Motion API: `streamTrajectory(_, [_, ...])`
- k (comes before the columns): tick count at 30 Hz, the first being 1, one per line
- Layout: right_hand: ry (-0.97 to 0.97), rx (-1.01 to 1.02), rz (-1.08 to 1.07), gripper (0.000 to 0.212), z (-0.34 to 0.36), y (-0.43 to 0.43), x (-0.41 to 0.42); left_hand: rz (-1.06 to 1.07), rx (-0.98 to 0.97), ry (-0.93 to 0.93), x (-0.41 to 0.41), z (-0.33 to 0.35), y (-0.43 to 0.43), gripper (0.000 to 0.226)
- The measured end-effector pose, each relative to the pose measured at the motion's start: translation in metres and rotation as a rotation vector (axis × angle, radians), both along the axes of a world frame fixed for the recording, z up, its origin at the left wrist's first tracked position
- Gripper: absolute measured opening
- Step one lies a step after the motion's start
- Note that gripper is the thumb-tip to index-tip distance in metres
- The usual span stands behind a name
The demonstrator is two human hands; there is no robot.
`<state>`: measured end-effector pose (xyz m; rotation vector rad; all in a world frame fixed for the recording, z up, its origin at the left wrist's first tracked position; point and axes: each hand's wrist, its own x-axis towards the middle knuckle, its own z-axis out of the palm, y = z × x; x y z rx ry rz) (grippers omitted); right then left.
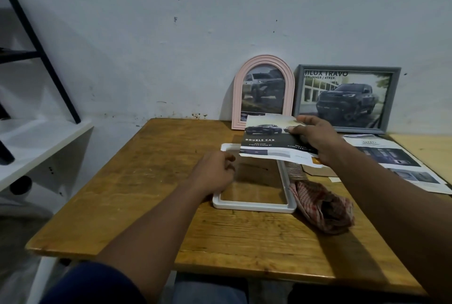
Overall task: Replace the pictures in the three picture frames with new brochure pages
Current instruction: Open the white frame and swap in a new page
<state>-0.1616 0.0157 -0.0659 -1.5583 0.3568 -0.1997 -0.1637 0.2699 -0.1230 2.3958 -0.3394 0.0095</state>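
A white rectangular picture frame [254,207] lies flat in the middle of the wooden table [151,181], its glass showing the wood beneath. My left hand [214,171] rests on its left rim with fingers curled. My right hand [315,141] grips a brochure page [266,139] printed with dark trucks and "DOUBLE CAB", held just above the frame's far end. A pink arched frame [263,92] and a grey rectangular frame [346,98] lean against the wall, each showing a truck picture.
A red-checked cloth [322,208] lies bunched right of the white frame. Another brochure sheet [396,161] and a piece of cardboard [315,170] lie at the right. A white shelf [36,147] with a black ladder-like stand [44,58] stands to the left.
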Motion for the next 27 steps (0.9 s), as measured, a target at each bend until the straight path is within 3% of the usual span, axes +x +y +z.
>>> streamTrajectory(11, [0.038,-0.019,0.012,0.043,-0.004,0.009,-0.007,-0.035,-0.029,-0.076,-0.01,-0.015,-0.002,0.063])
streamTrajectory(19, [0.02,0.013,-0.034,0.044,-0.008,0.008,-0.006,-0.052,0.035,-0.096,-0.003,-0.014,-0.002,0.06])
streamTrajectory(24, [0.008,0.019,-0.081,0.044,-0.007,0.002,-0.007,-0.12,0.132,0.122,0.001,-0.011,0.0,0.102])
streamTrajectory(27, [0.018,0.003,-0.083,0.043,-0.005,-0.001,-0.01,-0.097,0.072,0.132,0.003,-0.015,-0.001,0.107])
